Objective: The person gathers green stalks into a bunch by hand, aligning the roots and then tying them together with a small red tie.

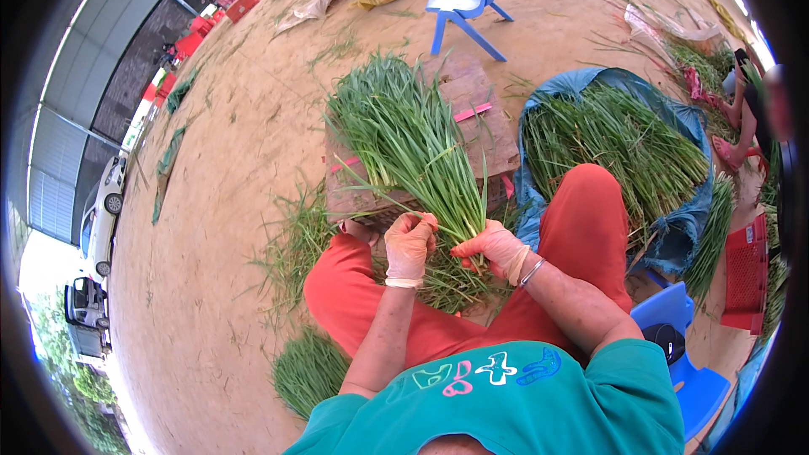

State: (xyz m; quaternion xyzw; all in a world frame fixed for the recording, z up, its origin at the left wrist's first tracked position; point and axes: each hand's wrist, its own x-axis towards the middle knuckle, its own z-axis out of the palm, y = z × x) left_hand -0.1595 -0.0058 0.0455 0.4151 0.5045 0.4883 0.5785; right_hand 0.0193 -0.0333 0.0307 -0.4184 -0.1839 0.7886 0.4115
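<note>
My right hand (496, 245), in a thin translucent glove, is closed around the pale stem ends of a bunch of long green leafy stalks (442, 170), perhaps garlic chives. The leaves fan out away from me over a low wooden board (493, 136). Just left of the stems, my gloved left hand (411, 240) pinches a thin green stalk between thumb and fingers. Another pile of stalks (373, 107) lies on the board, partly under the held bunch. Two pink strips (473, 112) lie on the board's surface.
A blue woven sack (528, 133) full of stalks lies right of the board. Loose trimmings (455, 291) cover the ground between my legs. More stalks (310, 370) lie at lower left. A blue chair (464, 0) stands beyond the board, a red crate (746, 275) at right. A person (749, 107) sits at far right.
</note>
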